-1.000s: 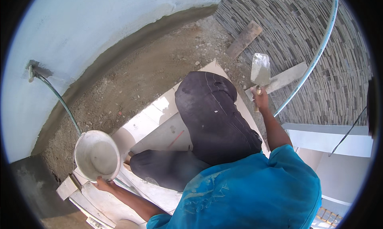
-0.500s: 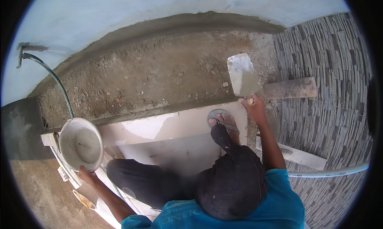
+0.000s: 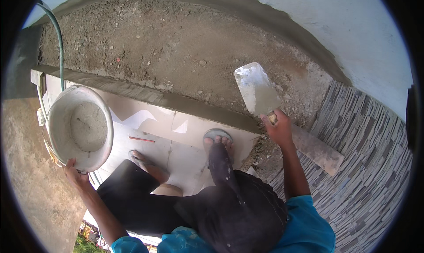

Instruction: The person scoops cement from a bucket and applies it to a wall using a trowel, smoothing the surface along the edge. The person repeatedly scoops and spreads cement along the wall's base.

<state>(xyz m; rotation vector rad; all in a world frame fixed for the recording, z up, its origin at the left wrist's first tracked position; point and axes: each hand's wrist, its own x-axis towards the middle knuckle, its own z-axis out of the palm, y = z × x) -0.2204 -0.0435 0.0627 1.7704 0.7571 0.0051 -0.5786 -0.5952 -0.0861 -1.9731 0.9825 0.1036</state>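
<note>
My left hand grips the near rim of a round basin, with fingers at its edge. The basin's whitish inside is coated with dried cement, and a thin grey layer covers its bottom. On the right, my right hand is closed round the short handle of a trowel. Its broad blade points away from me over the rough soil, shiny at the tip and smeared grey nearer the handle. One of my sandalled feet stands on a beige tiled ledge; the other rests lower, on pale floor tiles.
A strip of rough soil lies beyond the ledge, bordered by a pale wall. At right, a flat board lies against stone-patterned tiles. A green hose hangs at far left. A thin red stick lies on the floor tiles.
My view has turned and shifted, so the wall and ledge now slant. The basin looks larger and nearer. Both hands keep their holds, and my other foot has come into sight.
</note>
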